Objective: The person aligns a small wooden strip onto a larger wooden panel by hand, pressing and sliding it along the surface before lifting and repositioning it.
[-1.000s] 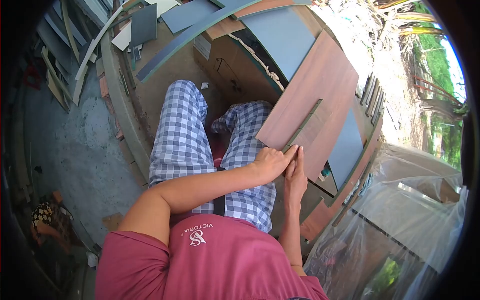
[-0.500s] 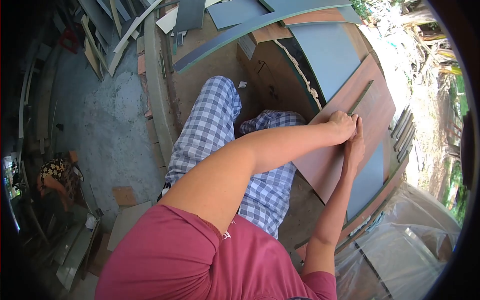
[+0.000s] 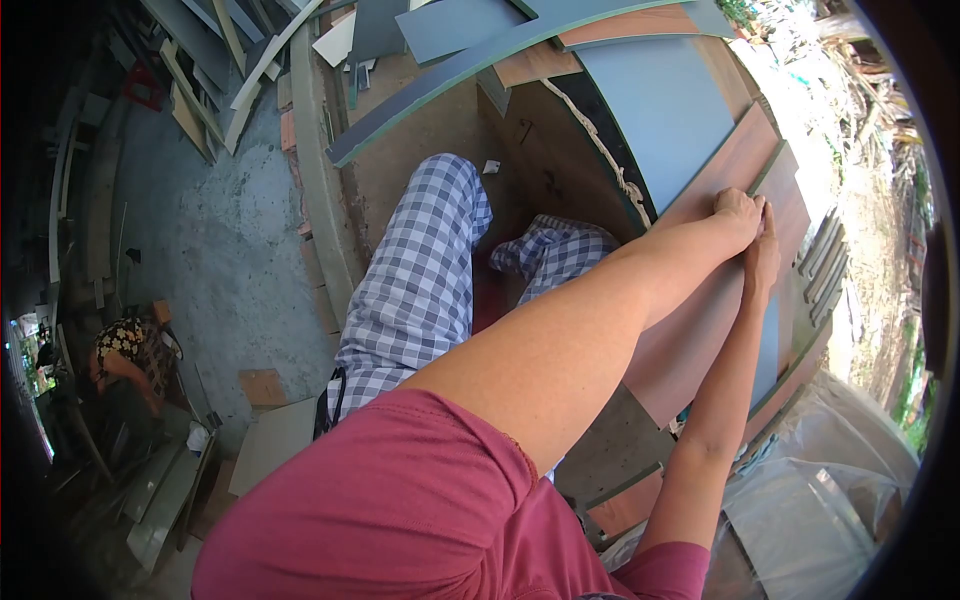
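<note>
A flat board with a brown wood-grain face [image 3: 690, 345] lies aslant over a grey-blue panel [image 3: 655, 110]. On its face, a thin dark-green strip [image 3: 768, 168] shows beyond my knuckles. My left hand [image 3: 738, 214] is closed at the strip's near end, its fingers bent down against the board. Pressed up against it, my right hand [image 3: 764, 258] is closed too, its fingertips meeting those of the left hand. The part of the strip under both hands is hidden, and so are most of the fingertips.
A long curved grey board [image 3: 480, 70] juts across the top. Clear plastic sheeting [image 3: 810, 480] covers things at lower right. Short wooden strips [image 3: 822, 262] stand at the right. Offcuts [image 3: 205, 75] lean at upper left. Another person [image 3: 130, 355] bends over at far left.
Both hands have slid farther along the strip, toward the board's far edge, and less of the strip shows. My left arm reaches out farther, and the view has shifted slightly.
</note>
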Tool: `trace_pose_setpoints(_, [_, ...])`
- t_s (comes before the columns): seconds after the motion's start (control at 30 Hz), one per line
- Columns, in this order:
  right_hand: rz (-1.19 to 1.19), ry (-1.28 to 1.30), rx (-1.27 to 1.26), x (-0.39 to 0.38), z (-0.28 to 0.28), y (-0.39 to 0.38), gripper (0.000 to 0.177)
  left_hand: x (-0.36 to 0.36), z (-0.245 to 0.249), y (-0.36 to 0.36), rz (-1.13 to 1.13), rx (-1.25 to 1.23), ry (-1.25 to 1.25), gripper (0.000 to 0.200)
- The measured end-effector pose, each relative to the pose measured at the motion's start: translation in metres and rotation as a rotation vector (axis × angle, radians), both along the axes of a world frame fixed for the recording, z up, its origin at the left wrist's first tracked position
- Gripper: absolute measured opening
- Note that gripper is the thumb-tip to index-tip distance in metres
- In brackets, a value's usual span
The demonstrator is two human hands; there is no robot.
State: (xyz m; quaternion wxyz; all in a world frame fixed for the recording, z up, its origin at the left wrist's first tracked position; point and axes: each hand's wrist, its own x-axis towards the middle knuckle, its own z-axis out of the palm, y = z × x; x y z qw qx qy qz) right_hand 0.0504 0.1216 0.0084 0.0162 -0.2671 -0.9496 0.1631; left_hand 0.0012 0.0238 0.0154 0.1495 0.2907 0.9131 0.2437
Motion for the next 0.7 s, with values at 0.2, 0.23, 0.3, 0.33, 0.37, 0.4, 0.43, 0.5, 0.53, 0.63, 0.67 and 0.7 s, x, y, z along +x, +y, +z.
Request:
trace_pose_setpoints(0.2, [0.001,0.003,-0.009,0.013,-0.005,-0.005,0.048,0.009,0.007,-0.015,-0.051,0.010,-0.027,0.050])
trace_pose_setpoints(0.23, [0.001,0.007,-0.003,0.020,0.001,-0.015,0.048,0.015,0.006,-0.017,-0.063,0.002,-0.012,0.050])
trace_pose_setpoints(0.3, [-0.061,-0.035,0.025,0.036,0.010,-0.034,0.047,0.029,0.004,-0.024,-0.075,-0.001,0.012,0.051])
trace_pose_setpoints(0.33, [-0.049,-0.038,0.025,0.045,0.008,-0.037,0.047,0.037,0.001,-0.026,-0.084,0.009,0.018,0.051])
trace_pose_setpoints(0.37, [-0.048,-0.034,0.031,0.055,0.008,-0.039,0.047,0.046,-0.004,-0.030,-0.093,0.019,0.020,0.052])
trace_pose_setpoints(0.4, [-0.060,-0.063,0.025,0.066,0.011,-0.049,0.048,0.056,-0.010,-0.035,-0.092,0.059,0.066,0.054])
trace_pose_setpoints(0.43, [-0.073,-0.093,0.018,0.078,0.012,-0.058,0.048,0.067,-0.010,-0.044,-0.091,0.065,0.065,0.054])
trace_pose_setpoints(0.5, [-0.070,-0.072,0.012,0.105,0.013,-0.076,0.047,0.092,-0.009,-0.065,-0.123,0.107,0.067,0.056])
trace_pose_setpoints(0.53, [-0.068,-0.070,-0.005,0.119,0.014,-0.086,0.046,0.105,-0.008,-0.076,-0.123,0.113,0.066,0.056])
trace_pose_setpoints(0.63, [-0.057,-0.076,-0.002,0.163,0.023,-0.121,0.044,0.147,-0.005,-0.110,-0.164,0.120,0.028,0.056])
trace_pose_setpoints(0.67, [-0.051,-0.083,0.015,0.176,0.025,-0.132,0.043,0.160,-0.004,-0.121,-0.173,0.146,0.003,0.056])
trace_pose_setpoints(0.7, [-0.049,-0.083,0.016,0.188,0.027,-0.143,0.043,0.171,-0.003,-0.131,-0.183,0.172,-0.023,0.056])
